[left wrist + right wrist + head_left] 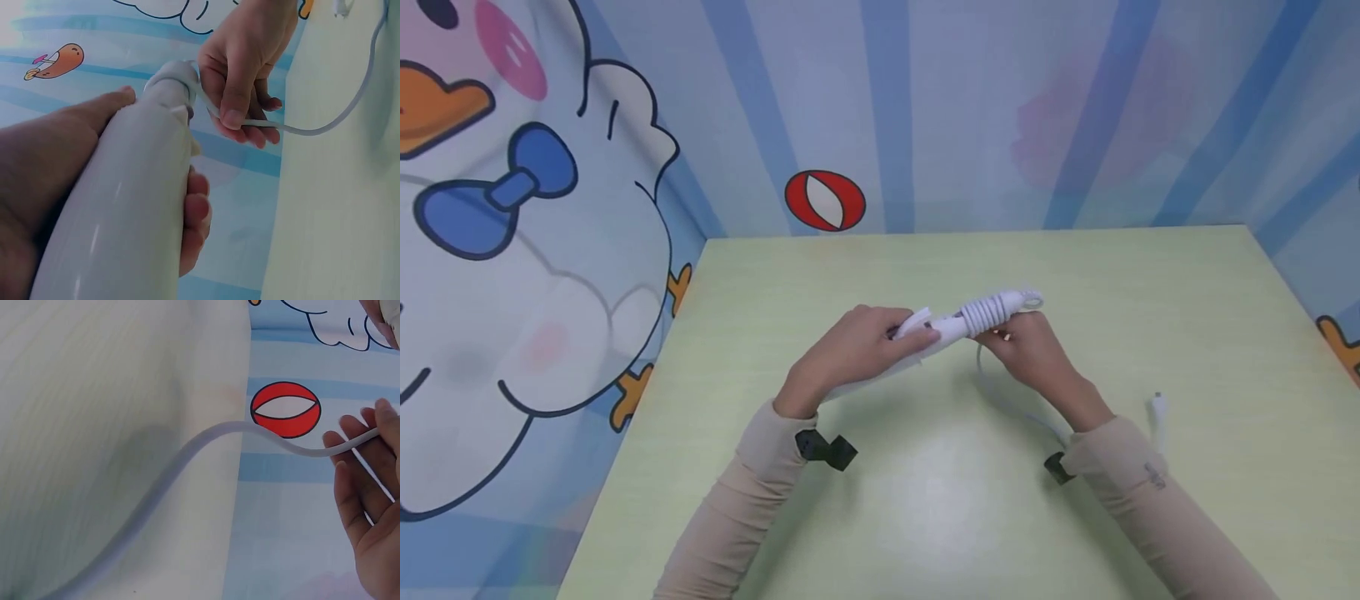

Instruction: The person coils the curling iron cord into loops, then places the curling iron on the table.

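A long white wand-shaped appliance (951,331) is held above the table, tilted up toward the right. My left hand (857,346) grips its body, thumb along the top side. In the left wrist view, the smooth tapered body (125,187) fills that palm, the fingertips curling round the far side. Several turns of white cord (988,314) are wound about the narrow right end. Just beside that end, my right hand (1041,354) pinches the cord between thumb and fingers. From those fingers, the loose cord (206,440) curves away in the right wrist view.
A white plug (1159,408) lies on the pale green table (925,517), near the right sleeve. Behind the table's far edge rises a wall (970,117) with blue stripes and cartoon prints. Another printed wall stands at the left.
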### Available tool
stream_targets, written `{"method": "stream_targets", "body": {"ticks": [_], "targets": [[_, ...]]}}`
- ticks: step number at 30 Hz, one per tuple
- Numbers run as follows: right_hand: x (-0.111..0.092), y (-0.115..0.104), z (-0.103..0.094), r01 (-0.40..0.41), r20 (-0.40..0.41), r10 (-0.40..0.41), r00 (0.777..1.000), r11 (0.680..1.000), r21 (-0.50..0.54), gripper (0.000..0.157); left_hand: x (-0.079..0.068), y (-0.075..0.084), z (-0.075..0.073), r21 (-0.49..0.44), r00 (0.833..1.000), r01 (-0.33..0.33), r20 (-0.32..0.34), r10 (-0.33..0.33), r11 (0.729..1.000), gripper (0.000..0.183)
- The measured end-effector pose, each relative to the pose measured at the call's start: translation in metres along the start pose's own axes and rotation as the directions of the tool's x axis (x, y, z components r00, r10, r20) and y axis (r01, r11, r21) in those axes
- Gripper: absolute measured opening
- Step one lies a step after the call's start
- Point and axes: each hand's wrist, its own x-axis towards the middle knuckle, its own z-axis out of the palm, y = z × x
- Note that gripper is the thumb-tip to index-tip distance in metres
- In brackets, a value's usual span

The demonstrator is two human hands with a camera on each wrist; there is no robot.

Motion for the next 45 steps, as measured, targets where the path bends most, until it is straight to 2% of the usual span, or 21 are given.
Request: {"method": "stream_targets", "body": {"ticks": [4,7,10,12,14,18,23,26,28,34,37,41,45], "targets": [[0.000,-0.002,-0.005,-0.001,0.000,0.001,1.000,0.999,0.046,0.011,-0.001,-0.001,-0.005,-0.045,0.998,-0.047,0.046,0.049,0.998,0.029],[-0.001,-0.004,-0.009,-0.029,0.042,0.027,0.999,0.998,0.053,0.014,-0.002,-0.002,-0.007,-0.087,0.994,-0.064,0.081,0.071,0.994,0.026],[-0.004,-0.004,-0.013,-0.025,0.089,0.020,0.996,0.998,0.060,0.017,-0.004,0.000,-0.008,-0.113,0.990,-0.083,0.109,0.095,0.990,0.025],[-0.004,-0.004,-0.015,0.032,0.106,-0.036,0.994,0.999,0.042,0.022,-0.005,0.001,-0.009,-0.118,0.986,-0.100,0.124,0.114,0.988,0.024],[-0.002,-0.002,-0.017,0.139,0.098,-0.140,0.985,0.990,0.021,0.029,-0.007,0.003,-0.009,-0.103,0.982,-0.119,0.137,0.132,0.988,0.023],[0.004,0.002,-0.022,0.344,0.055,-0.342,0.938,0.938,-0.035,0.033,-0.012,0.007,-0.010,-0.042,0.975,-0.153,0.158,0.158,0.987,0.025],[0.010,0.007,-0.032,0.433,0.116,-0.430,0.895,0.901,-0.001,0.026,-0.018,0.015,-0.010,0.120,0.967,-0.201,0.180,0.178,0.972,0.031],[0.015,0.006,-0.037,0.481,0.160,-0.469,0.869,0.875,-0.047,0.023,-0.020,0.020,-0.010,0.219,0.963,-0.228,0.196,0.186,0.949,0.032],[0.018,0.003,-0.040,0.512,0.181,-0.491,0.852,0.854,-0.095,0.020,-0.021,0.023,-0.009,0.261,0.962,-0.231,0.203,0.180,0.937,0.033],[0.023,-0.007,-0.048,0.558,0.260,-0.506,0.822,0.805,-0.201,0.014,-0.021,0.027,-0.001,0.341,0.967,-0.200,0.221,0.129,0.918,0.036],[0.025,-0.011,-0.051,0.582,0.292,-0.511,0.808,0.768,-0.267,0.012,-0.019,0.027,0.004,0.375,0.970,-0.179,0.221,0.099,0.910,0.037],[0.026,-0.016,-0.054,0.589,0.332,-0.491,0.805,0.723,-0.360,0.011,-0.013,0.025,0.010,0.437,0.981,-0.121,0.190,0.040,0.891,0.038],[0.025,-0.021,-0.055,0.573,0.377,-0.440,0.815,0.710,-0.409,0.011,-0.008,0.022,0.016,0.506,0.988,-0.069,0.154,-0.011,0.860,0.040]]}}
